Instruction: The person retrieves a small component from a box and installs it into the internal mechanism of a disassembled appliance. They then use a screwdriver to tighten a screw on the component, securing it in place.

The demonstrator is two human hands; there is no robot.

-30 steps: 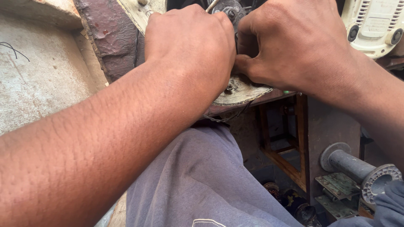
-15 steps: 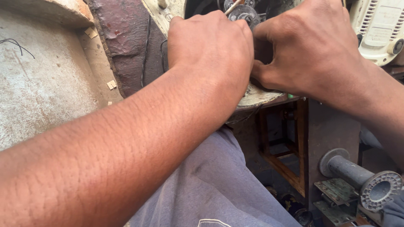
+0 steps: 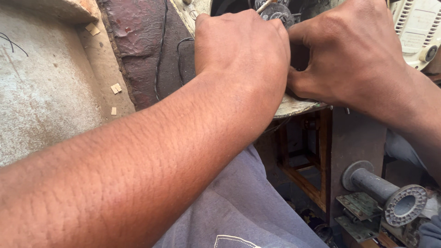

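My left hand (image 3: 245, 55) is curled over a small dark metal machine part (image 3: 274, 11) at the top of the view, fingers closed around it. My right hand (image 3: 351, 53) presses against the same part from the right, its fingers also bent in on it. Both hands rest at the edge of a worn pale board (image 3: 294, 106). The part is mostly hidden behind my knuckles, so I cannot tell its shape. My left forearm crosses the whole view from the lower left.
A white plastic machine housing (image 3: 420, 32) sits at the top right. Below are a grey metal flanged pipe (image 3: 390, 193), a rusty hinge plate (image 3: 360, 206) and a wooden frame (image 3: 308, 174). Black wires (image 3: 161, 50) run over the dark red surface; a concrete slab (image 3: 41, 92) lies left.
The view has shifted so both hands sit further right and higher. The hands keep their grip on the metal part; more of the dark red surface and wires shows.
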